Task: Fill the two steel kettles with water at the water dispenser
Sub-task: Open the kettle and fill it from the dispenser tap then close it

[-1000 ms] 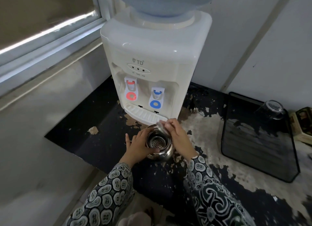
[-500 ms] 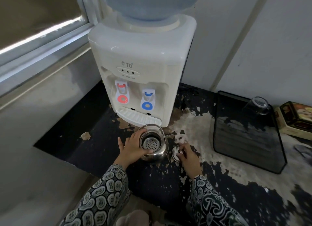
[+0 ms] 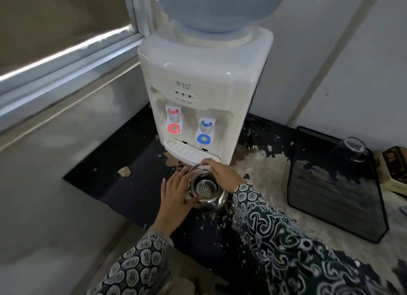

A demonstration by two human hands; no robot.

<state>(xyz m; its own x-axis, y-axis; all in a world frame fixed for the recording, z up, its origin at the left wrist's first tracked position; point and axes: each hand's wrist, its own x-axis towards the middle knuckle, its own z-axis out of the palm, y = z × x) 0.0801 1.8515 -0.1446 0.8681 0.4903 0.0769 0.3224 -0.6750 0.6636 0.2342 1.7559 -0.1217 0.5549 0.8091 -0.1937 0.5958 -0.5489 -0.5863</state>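
A window with a pale frame [image 3: 66, 58] runs along the far left of the white tabletop water dispenser [image 3: 204, 91], above a grey wall. The dispenser stands on a black desk with a badly peeled top [image 3: 123, 162], carries a blue upturned water bottle [image 3: 218, 5], and shows a red tap [image 3: 174, 120] left of a blue tap [image 3: 206, 130], with a white ribbed drip tray [image 3: 187, 151] below them.

Just in front of the drip tray sits a small round steel kettle [image 3: 211, 201] with no lid on, its perforated strainer basket visible inside the open mouth. The left hand [image 3: 176, 197] rests against the kettle's left side, fingers curved around the body and gripping it. The right hand [image 3: 222, 174] reaches over the far rim on the dispenser side, fingers curled on the wire handle [image 3: 198, 165], which stands raised. Both sleeves carry a dark patterned print.

Right of the dispenser a dark rectangular tray [image 3: 334, 197] lies on the desk, with a clear glass tumbler [image 3: 350, 149] upside down at its far corner. A printed box [image 3: 394, 169] sits beyond that at the frame edge.
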